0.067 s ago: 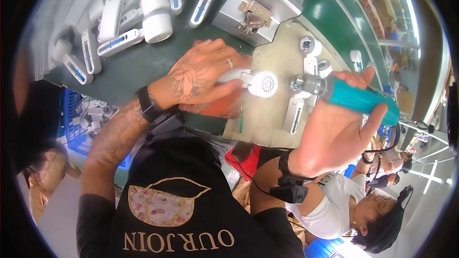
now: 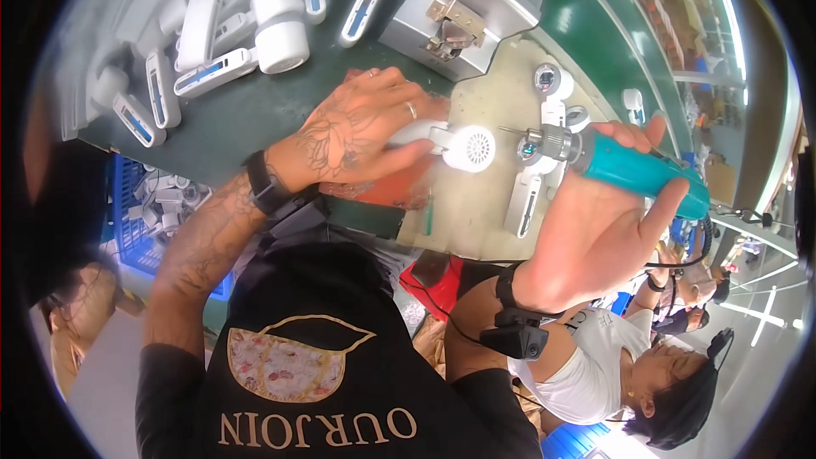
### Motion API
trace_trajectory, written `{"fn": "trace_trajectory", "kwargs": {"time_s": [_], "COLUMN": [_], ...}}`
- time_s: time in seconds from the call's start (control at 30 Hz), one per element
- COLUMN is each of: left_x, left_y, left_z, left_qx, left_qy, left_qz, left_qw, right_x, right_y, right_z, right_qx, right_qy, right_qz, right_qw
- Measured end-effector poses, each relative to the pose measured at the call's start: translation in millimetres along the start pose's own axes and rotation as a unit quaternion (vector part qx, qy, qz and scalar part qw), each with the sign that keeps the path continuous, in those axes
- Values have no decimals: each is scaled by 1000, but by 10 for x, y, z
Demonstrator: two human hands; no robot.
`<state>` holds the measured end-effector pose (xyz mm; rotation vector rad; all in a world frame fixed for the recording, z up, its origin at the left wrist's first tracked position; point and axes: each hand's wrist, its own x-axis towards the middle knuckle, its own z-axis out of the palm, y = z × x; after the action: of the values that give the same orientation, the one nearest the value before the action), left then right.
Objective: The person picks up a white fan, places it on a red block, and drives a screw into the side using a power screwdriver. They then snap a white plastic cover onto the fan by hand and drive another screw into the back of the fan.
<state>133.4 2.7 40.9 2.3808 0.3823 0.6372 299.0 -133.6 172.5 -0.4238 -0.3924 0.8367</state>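
Observation:
My left hand [image 2: 361,132] presses a white handheld device with a round slotted grille [image 2: 470,149] against a reddish-brown pad [image 2: 378,191]. Its fingers wrap over the handle, most of which they hide. A teal electric screwdriver [image 2: 642,174] lies across my right hand [image 2: 586,221], with the fingers curled behind it and the thumb along its near side. Its thin bit points left toward the grille, a short gap away from it. Behind and below the metal chuck, several similar white devices [image 2: 525,200] lie on the pale work surface.
A grey metal machine [image 2: 467,13] stands at the back. White devices with blue strips [image 2: 217,72] crowd the back left of the green bench. Lower left is a blue basket [image 2: 127,225] of white parts. A person in a white shirt [image 2: 586,374] is at the lower right.
The screwdriver's front end has swung a little upward and its thin bit now shows, pointing toward the grille. My left hand and the device in it stay where they were.

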Motion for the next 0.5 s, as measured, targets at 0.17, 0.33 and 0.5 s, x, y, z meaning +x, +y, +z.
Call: {"fn": "trace_trajectory", "kwargs": {"time_s": [0.17, 0.33, 0.5], "left_x": [3, 138, 625], "left_y": [-17, -73, -234], "left_z": [-31, -24, -205], "left_qx": [0, -12, 213], "left_qy": [-15, 77, 127], "left_qz": [6, 30, 131], "left_qw": [1000, 996, 960], "right_x": [20, -15, -106], "right_y": [32, 10, 34], "right_z": [-31, -200, -345], "right_qx": [3, -57, -94], "right_qy": [3, -25, 4], "right_qz": [-2, -41, -75], "right_qw": [1000, 997, 993]}}
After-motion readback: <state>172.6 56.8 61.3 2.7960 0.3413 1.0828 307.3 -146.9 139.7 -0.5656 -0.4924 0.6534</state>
